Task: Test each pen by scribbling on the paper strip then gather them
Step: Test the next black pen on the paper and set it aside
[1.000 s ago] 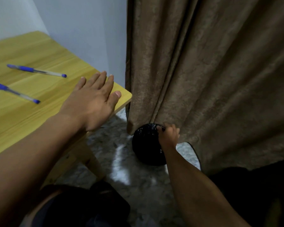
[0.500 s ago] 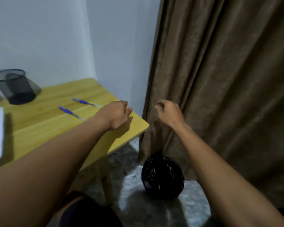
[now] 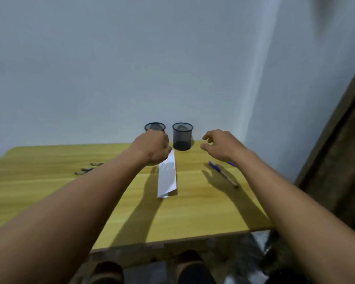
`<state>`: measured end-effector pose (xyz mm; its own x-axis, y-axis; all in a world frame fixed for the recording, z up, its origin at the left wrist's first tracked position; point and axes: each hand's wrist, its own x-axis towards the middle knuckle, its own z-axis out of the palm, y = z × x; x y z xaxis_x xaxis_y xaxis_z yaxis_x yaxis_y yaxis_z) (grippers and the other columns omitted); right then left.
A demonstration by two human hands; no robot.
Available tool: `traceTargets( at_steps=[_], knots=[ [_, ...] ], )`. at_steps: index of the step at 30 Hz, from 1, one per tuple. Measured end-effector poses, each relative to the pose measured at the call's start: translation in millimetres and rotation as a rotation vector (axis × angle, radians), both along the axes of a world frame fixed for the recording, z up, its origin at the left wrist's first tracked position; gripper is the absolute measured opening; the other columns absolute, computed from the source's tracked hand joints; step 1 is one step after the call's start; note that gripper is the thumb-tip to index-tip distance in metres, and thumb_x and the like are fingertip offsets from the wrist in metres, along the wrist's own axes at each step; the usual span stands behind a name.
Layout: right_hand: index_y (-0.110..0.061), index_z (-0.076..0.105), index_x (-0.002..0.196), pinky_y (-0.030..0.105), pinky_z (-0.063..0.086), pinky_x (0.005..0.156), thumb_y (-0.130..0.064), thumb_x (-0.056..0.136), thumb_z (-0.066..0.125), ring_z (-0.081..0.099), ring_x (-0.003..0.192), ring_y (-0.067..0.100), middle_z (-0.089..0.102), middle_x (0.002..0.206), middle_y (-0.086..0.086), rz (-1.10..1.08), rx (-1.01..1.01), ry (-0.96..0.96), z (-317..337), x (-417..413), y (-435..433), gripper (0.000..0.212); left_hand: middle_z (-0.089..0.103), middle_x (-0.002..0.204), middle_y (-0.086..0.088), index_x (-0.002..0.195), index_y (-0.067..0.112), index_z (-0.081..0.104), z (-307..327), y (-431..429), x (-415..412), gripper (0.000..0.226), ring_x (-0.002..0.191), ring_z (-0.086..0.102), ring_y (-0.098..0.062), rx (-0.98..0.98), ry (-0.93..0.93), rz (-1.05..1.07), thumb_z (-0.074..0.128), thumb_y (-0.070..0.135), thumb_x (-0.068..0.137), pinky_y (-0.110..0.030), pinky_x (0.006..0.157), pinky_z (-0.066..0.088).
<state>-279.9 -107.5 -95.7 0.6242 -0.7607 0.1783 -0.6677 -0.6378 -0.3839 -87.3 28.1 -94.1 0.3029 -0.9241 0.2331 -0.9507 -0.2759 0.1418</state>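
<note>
A white paper strip [image 3: 167, 179] lies lengthwise in the middle of the wooden table [image 3: 49, 191]. To its right lies a blue pen [image 3: 223, 174], and a second blue pen [image 3: 232, 163] shows only as a short piece past my right wrist. My left hand [image 3: 154, 148] hovers over the strip's far end with fingers curled under; nothing shows in it. My right hand [image 3: 219, 145] hangs above the pens with fingers loosely spread, holding nothing.
Two black mesh cups stand at the back by the wall, the left cup [image 3: 155, 126] partly behind my left hand, the right cup [image 3: 182, 136] in plain view. Several small dark items [image 3: 86, 170] lie at the table's left. A brown curtain [image 3: 340, 160] hangs at the right.
My view has swung from the curtain and the black bag on the floor to the table. My right hand has left the bag and risen over the pens; my left moved to the strip.
</note>
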Motion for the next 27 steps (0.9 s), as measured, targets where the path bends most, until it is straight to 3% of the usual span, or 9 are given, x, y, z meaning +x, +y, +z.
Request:
traceTargets(
  at_steps=[3, 5, 10, 13, 15, 19, 21, 27],
  knots=[
    [-0.015, 0.067, 0.127, 0.037, 0.051, 0.090, -0.033, 0.095, 0.061, 0.063, 0.115, 0.030, 0.070, 0.122, 0.009, 0.131, -0.005, 0.024, -5.1, 64.0, 23.8, 0.037, 0.068, 0.121, -0.008, 0.122, 0.019, 0.066, -9.6, 38.1, 47.9, 0.036, 0.111, 0.062, -0.029, -0.022, 0.050, 0.119, 0.055, 0.036, 0.093, -0.042, 0.092, 0.053],
    [-0.015, 0.063, 0.133, 0.037, 0.051, 0.090, -0.035, 0.096, 0.060, 0.064, 0.115, 0.028, 0.070, 0.125, 0.008, 0.215, 0.022, 0.046, -11.7, 102.6, 39.5, 0.043, 0.065, 0.131, -0.005, 0.132, 0.017, 0.061, -17.2, 59.3, 75.2, 0.041, 0.121, 0.058, -0.025, -0.024, 0.092, 0.183, 0.057, 0.033, 0.094, -0.040, 0.099, 0.049],
    [-0.013, 0.058, 0.141, 0.042, 0.050, 0.102, -0.032, 0.098, 0.059, 0.060, 0.124, 0.029, 0.063, 0.139, 0.011, 0.363, 0.058, 0.110, -43.7, 185.8, 72.5, 0.046, 0.063, 0.134, -0.008, 0.133, 0.016, 0.061, -39.4, 93.4, 130.9, 0.039, 0.125, 0.057, -0.027, 0.020, 0.137, 0.312, 0.056, 0.026, 0.095, -0.038, 0.101, 0.047],
    [-0.014, 0.057, 0.141, 0.040, 0.050, 0.100, -0.027, 0.100, 0.057, 0.059, 0.124, 0.030, 0.059, 0.142, 0.010, 0.384, 0.078, 0.128, -67.9, 216.4, 82.3, 0.044, 0.062, 0.135, -0.009, 0.131, 0.017, 0.062, -52.7, 99.3, 154.6, 0.037, 0.126, 0.055, -0.028, 0.023, 0.146, 0.350, 0.056, 0.025, 0.096, -0.037, 0.101, 0.046],
    [-0.012, 0.061, 0.137, 0.040, 0.052, 0.097, -0.021, 0.100, 0.053, 0.061, 0.118, 0.032, 0.062, 0.136, 0.012, 0.375, 0.070, 0.150, -81.0, 228.2, 83.9, 0.039, 0.062, 0.136, -0.009, 0.131, 0.017, 0.063, -61.8, 97.3, 168.0, 0.036, 0.127, 0.053, -0.028, 0.034, 0.150, 0.353, 0.055, 0.025, 0.097, -0.037, 0.102, 0.045],
    [-0.010, 0.071, 0.102, 0.043, 0.058, 0.078, -0.009, 0.095, 0.050, 0.065, 0.086, 0.030, 0.069, 0.098, 0.011, 0.338, -0.004, 0.218, -98.0, 239.0, 75.9, 0.023, 0.060, 0.138, -0.009, 0.133, 0.017, 0.062, -75.6, 85.0, 186.5, 0.035, 0.130, 0.051, -0.028, 0.048, 0.161, 0.332, 0.052, 0.023, 0.100, -0.037, 0.105, 0.043],
    [-0.011, 0.073, 0.094, 0.039, 0.056, 0.070, -0.008, 0.092, 0.051, 0.064, 0.081, 0.031, 0.067, 0.089, 0.009, 0.335, -0.039, 0.236, -103.5, 245.0, 69.3, 0.022, 0.061, 0.137, -0.008, 0.132, 0.018, 0.063, -81.6, 76.7, 195.4, 0.035, 0.129, 0.052, -0.028, 0.052, 0.165, 0.334, 0.051, 0.021, 0.100, -0.037, 0.104, 0.044],
    [-0.015, 0.073, 0.101, 0.037, 0.053, 0.073, -0.012, 0.093, 0.053, 0.064, 0.088, 0.029, 0.069, 0.098, 0.006, 0.351, -0.041, 0.187, -103.6, 252.3, 61.8, 0.022, 0.069, 0.117, -0.007, 0.114, 0.024, 0.074, -91.4, 62.3, 214.8, 0.024, 0.103, 0.063, -0.026, 0.154, 0.187, 0.344, 0.061, 0.017, 0.094, -0.037, 0.088, 0.055]
  ],
)
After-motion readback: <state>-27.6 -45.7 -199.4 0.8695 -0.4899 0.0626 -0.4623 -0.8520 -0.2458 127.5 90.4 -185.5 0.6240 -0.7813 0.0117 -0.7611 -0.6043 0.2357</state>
